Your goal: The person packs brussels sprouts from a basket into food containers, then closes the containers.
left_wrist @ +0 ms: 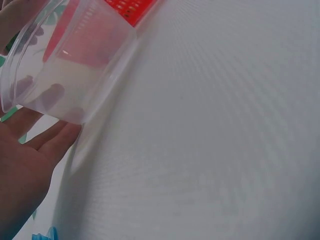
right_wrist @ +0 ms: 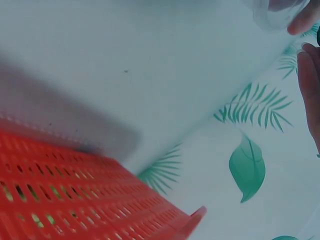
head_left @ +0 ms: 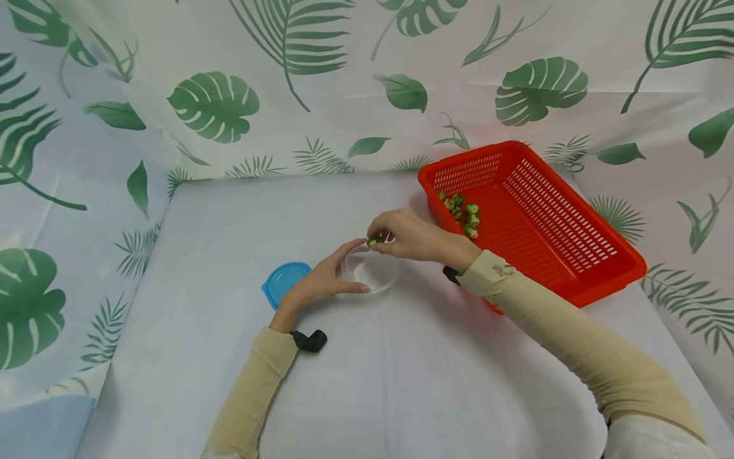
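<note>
In the head view my left hand [head_left: 329,275] grips a clear plastic tub [head_left: 369,271], thumb on the near side and fingers round the far side. Over the tub's rim, my right hand [head_left: 410,236] pinches a small Brussels sprout [head_left: 373,241] between thumb and fingers. The left wrist view shows the see-through tub [left_wrist: 85,65] from the side, with the left hand [left_wrist: 30,160] against it. At the right edge of the right wrist view, only part of the right hand [right_wrist: 311,85] appears.
A red slotted basket [head_left: 550,236] stands on the right of the white-covered table [head_left: 344,376], with several Brussels sprouts [head_left: 471,220] along its left side. A blue lid [head_left: 285,282] lies left of the tub. Leaf-patterned cloth [head_left: 332,83] hangs behind.
</note>
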A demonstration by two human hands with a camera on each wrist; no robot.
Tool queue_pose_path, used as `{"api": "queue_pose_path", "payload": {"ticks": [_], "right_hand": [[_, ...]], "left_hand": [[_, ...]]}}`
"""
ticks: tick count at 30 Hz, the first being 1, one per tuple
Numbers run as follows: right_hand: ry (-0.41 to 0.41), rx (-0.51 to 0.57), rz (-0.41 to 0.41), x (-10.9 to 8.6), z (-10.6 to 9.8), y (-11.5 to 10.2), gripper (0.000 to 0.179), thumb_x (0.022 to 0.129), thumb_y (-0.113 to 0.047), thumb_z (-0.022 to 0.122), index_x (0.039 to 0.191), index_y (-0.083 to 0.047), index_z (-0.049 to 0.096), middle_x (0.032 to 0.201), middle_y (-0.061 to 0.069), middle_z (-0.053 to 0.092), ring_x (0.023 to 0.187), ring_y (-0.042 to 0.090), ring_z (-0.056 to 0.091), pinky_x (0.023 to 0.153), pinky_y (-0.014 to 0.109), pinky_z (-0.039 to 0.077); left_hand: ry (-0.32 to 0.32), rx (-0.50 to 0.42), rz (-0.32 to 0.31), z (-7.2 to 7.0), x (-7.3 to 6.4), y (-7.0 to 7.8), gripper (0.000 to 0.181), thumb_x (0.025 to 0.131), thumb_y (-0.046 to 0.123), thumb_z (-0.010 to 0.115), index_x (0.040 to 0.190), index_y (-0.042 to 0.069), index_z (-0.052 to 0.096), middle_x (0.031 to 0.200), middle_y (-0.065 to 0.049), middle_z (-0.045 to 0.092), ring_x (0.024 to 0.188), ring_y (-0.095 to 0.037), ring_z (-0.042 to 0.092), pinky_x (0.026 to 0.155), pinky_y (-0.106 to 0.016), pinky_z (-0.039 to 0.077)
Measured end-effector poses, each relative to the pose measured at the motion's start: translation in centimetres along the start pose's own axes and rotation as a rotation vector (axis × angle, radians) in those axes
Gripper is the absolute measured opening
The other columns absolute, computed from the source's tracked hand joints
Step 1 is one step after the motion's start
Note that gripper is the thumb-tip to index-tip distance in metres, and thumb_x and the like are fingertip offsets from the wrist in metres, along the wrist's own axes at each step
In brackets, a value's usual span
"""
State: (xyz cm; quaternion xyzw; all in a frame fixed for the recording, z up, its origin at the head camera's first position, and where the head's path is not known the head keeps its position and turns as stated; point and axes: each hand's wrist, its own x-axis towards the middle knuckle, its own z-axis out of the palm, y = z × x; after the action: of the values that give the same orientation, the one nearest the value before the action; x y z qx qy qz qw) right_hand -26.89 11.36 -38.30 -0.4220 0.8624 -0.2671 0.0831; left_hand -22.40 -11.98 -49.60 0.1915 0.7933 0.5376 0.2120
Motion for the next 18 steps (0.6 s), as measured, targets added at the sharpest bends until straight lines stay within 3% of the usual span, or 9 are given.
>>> {"api": "queue_pose_path", "payload": {"ticks": [18], "right_hand": [[-0.065,0.049,0.022,0.7,2.6,0.6,0.019,0.091,-0.004,0.076,0.109,0.003,0.076,0.1,0.011,0.077,0.086,0.02,0.071,0.083,0.033,0.062]], "left_hand": [[-0.004,-0.002,-0.023,-0.1,-0.1,-0.1,0.1,0.085,0.045,0.084,0.163,0.039,0.022,0.171,0.007,0.019,0.159,-0.023,0.016,0.123,-0.056,0.028]]}}
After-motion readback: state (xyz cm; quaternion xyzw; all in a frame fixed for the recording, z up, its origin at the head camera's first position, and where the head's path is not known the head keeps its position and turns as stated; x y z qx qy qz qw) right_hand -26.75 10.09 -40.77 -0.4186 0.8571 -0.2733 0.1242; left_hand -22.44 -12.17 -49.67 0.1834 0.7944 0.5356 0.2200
